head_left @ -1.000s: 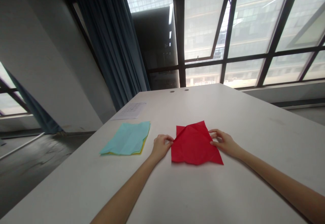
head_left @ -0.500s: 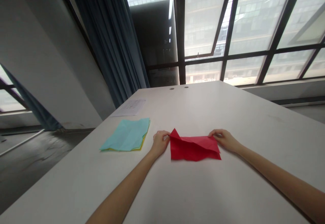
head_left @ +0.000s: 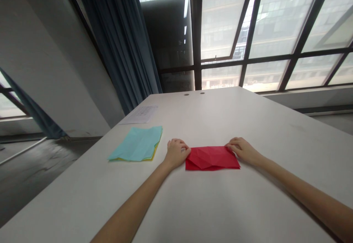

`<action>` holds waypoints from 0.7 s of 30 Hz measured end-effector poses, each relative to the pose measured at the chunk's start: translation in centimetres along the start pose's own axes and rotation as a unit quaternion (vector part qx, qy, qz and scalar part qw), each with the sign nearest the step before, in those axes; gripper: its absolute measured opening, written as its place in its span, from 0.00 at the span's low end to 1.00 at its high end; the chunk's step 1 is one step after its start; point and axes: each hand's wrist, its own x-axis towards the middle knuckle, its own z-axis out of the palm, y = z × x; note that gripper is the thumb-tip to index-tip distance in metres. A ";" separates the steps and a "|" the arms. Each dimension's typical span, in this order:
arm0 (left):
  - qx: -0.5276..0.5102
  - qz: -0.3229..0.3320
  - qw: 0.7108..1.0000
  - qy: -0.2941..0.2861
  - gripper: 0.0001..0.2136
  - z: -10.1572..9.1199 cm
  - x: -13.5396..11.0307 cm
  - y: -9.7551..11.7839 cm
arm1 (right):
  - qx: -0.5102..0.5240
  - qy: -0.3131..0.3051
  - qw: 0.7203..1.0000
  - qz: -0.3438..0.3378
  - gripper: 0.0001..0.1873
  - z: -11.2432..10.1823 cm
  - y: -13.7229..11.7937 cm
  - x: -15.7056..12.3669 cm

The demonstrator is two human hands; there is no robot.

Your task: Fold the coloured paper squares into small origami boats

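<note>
Firstly, at the far left a dark blue curtain (head_left: 117,40) hangs beyond the white table (head_left: 209,206). Next, a light blue sheet (head_left: 138,143) lies flat on the table, with a yellow sheet (head_left: 154,153) showing under its edge; no hand touches these two, and they look not yet folded. Behind them lies a printed page (head_left: 140,114). Then comes the left hand (head_left: 177,153), its fingers narrow and holding the upper left corner of the red sheet (head_left: 212,157). This red sheet is in front of the person, between both hands, doubled over into a long, low shape. So one fold across seems made, but the work looks only partly done: creases cross the upper layer, and the layers at the near edge do not meet exactly. Lastly, the right hand (head_left: 239,150) holds the upper right corner with fingertips close together; how firmly either hand presses, I cannot tell.
</note>
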 end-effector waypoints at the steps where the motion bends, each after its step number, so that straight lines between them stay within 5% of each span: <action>1: 0.016 0.017 1.000 -0.001 0.11 -0.3 0.0 0.4 | -0.029 0.001 1.000 -0.004 0.18 -0.1 -0.5 0.0; 7: 0.005 0.181 0.969 -0.170 0.16 -1.9 -0.1 2.2 | -0.094 -0.049 0.987 -0.119 0.18 0.4 -3.6 -0.6; 11: 0.018 0.171 0.954 -0.244 0.16 -2.5 -0.2 2.7 | -0.086 -0.070 0.983 -0.148 0.21 1.5 -5.1 -1.1; 18: 0.171 0.087 0.959 -0.210 0.13 -2.7 -1.6 5.5 | -0.088 -0.036 0.990 -0.103 0.17 3.1 -6.5 -1.6; 21: 0.203 0.102 0.950 -0.214 0.12 -2.3 -2.3 6.5 | -0.092 -0.044 0.990 -0.098 0.20 3.5 -6.2 -1.7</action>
